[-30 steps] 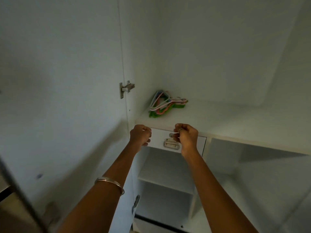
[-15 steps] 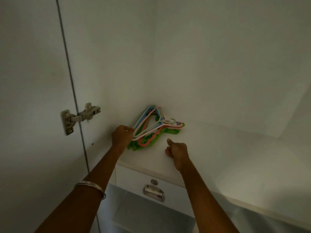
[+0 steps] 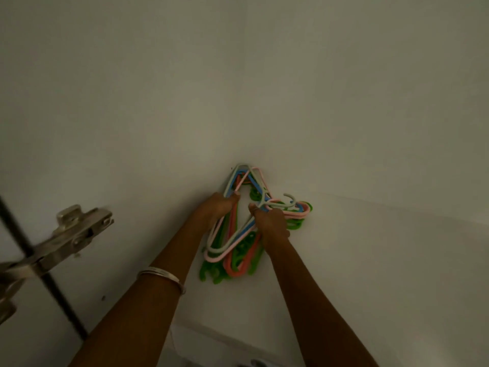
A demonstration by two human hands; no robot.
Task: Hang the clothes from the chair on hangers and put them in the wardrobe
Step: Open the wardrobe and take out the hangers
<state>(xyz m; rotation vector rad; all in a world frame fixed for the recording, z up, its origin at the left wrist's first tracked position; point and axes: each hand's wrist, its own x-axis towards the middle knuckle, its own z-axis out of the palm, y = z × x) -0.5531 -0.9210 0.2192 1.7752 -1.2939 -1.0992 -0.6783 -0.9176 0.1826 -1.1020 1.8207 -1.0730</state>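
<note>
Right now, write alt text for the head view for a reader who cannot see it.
Both hands grip a tangled pile of plastic hangers, green, orange, pink, blue and white, lying on a white wardrobe shelf; the left hand and the right hand each curl round hanger frames. A bracelet circles the left forearm, and a metal door hinge shows at left.

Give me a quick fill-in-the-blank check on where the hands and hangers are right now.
1. Both hands grip the pile of plastic hangers, which lies on the wardrobe ____.
2. The bracelet sits on the ____ wrist.
3. The lowest hangers in the pile, sticking out nearest the camera, are ____ in colour.
4. The metal hinge is to the ____ of the left hand; the right hand is further from it.

Missing words: shelf; left; green; left
</note>
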